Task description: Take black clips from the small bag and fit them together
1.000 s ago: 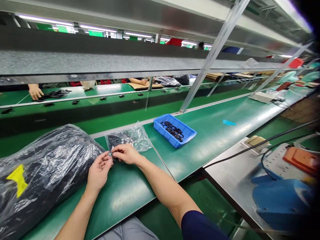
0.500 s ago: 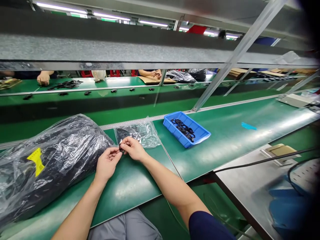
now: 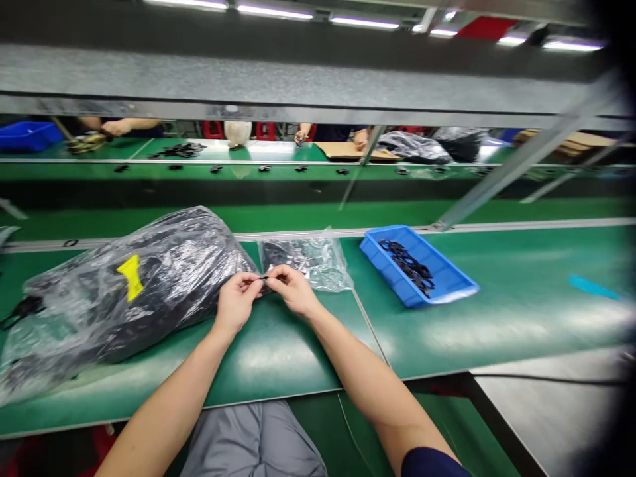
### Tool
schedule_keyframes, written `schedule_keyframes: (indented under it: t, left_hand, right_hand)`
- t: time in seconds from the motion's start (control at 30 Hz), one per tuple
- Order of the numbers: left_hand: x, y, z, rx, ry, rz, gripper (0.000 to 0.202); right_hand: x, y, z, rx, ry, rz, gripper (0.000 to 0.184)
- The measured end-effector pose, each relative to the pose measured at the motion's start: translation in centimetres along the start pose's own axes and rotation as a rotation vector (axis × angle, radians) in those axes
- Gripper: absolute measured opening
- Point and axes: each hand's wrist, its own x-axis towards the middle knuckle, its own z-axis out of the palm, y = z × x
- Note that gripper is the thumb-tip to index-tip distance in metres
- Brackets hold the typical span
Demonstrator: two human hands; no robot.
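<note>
Between my two hands is a small black part [image 3: 264, 279], mostly covered by the fingertips, so its exact kind cannot be made out. My left hand [image 3: 237, 299] pinches it from the left, and my right hand [image 3: 293, 289] pinches it from the right. Both are held above the green worktop, close to a large clear bag [image 3: 183, 265] full of dark pieces with a yellow label [image 3: 130, 277]. Just behind my right hand lies a smaller clear bag [image 3: 325, 262] with black pieces in it.
A blue bin [image 3: 447, 275] holding several black parts stands to the right. Beyond it a blue strip [image 3: 593, 287] lies on the worktop. A slanted metal post [image 3: 497, 169] rises behind the bin. Across the way, black parts sit in a row on a green belt, with co-workers' hands [image 3: 116, 127] behind.
The camera view has turned left, so the bags and the bin appear farther right. My hands still pinch the small black part, with the fingertips now closer together over it.
</note>
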Motion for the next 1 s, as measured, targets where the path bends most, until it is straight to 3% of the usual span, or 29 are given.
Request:
schedule_keyframes:
  t: [0.17, 0.37, 0.47, 0.53, 0.63, 0.73, 0.8, 0.87, 0.9, 0.93, 1.0]
  left_hand:
    - [-0.1, -0.5, 0.3, 0.043, -0.052, 0.083, 0.016]
    - [0.0, -1.8, 1.3, 0.085, -0.029, 0.137, 0.013]
    - [-0.7, -0.5, 1.1, 0.132, 0.070, 0.188, 0.020]
    - [-1.9, 1.3, -0.1, 0.128, 0.158, 0.237, 0.026]
    - [-4.5, 4.0, -4.5, 0.156, 0.321, 0.355, 0.023]
    - [-6.5, 5.3, -12.1, 0.233, 0.623, 0.445, 0.012]
    - [-6.9, 5.2, -17.8, 0.277, 0.829, 0.423, 0.008]
    - [-6.6, 4.9, -23.0, 0.348, 1.011, 0.261, 0.010]
    - [-6.3, 4.7, -25.1, 0.417, 1.047, 0.121, 0.013]
    - [-5.8, 4.6, -26.8, 0.508, 1.004, -0.019, 0.015]
    - [-4.6, 4.6, -28.8, 0.555, 0.902, -0.078, 0.011]
  right_hand:
    - [0.0, -0.1, -1.5, -0.222, -0.174, 0.054, 0.029]
    - [0.2, 0.5, -2.9, -0.346, -0.178, 0.101, 0.036]
    - [0.4, 1.1, -3.2, -0.301, -0.125, 0.143, 0.041]
    - [0.6, 1.4, -3.3, -0.260, -0.074, 0.175, 0.045]
    - [0.6, 1.4, -3.1, -0.225, -0.010, 0.180, 0.052]
    - [0.6, 1.1, -3.0, -0.218, 0.049, 0.134, 0.053]
    - [0.6, 0.8, -2.9, -0.222, 0.086, 0.109, 0.051]
    - [0.6, 0.6, -2.8, -0.222, 0.116, 0.098, 0.049]
    - [0.6, 0.5, -2.8, -0.218, 0.123, 0.097, 0.049]
    - [0.6, 0.4, -2.7, -0.210, 0.133, 0.095, 0.048]
    - [0.6, 0.3, -2.5, -0.196, 0.128, 0.093, 0.047]
